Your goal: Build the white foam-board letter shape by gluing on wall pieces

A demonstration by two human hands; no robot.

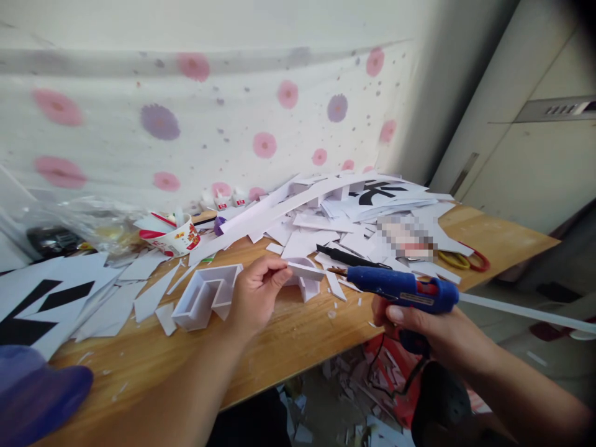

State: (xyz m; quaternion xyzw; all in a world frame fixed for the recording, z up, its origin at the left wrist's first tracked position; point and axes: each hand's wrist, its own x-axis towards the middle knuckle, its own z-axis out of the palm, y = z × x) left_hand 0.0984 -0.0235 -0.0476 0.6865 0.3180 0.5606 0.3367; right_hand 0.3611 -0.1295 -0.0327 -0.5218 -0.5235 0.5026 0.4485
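My left hand pinches a narrow white strip that belongs to a white foam-board channel piece standing on the wooden table. My right hand grips a blue glue gun with a red trigger; its nozzle points left and almost touches the strip's end. A long white glue stick sticks out behind the gun. Another white channel-shaped piece lies just left of my left hand.
White board offcuts cover the table's back, some with black printed shapes. A black-handled knife, scissors with red and yellow handles, a paper cup and a plastic bag lie around. Scraps litter the floor.
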